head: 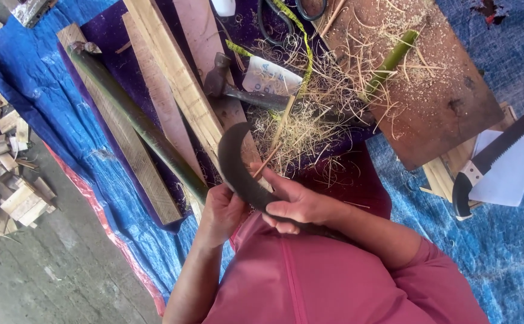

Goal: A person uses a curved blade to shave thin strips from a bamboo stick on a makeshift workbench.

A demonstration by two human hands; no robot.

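Pink-shirted lap nearest. Right hand [298, 207] fingers closed around curved dark blade [238, 165]; left hand [223, 213] grips thin bamboo sliver [274, 147] beside it. Risk: blade slips off the sliver toward left fingers; loose shavings [310, 120] hide the edge.

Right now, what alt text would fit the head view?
Seen from above, the right hand holds a curved dark knife against a thin strip that the left hand grips. Bamboo poles, planks, shavings, a hammer and a saw lie on blue tarp.
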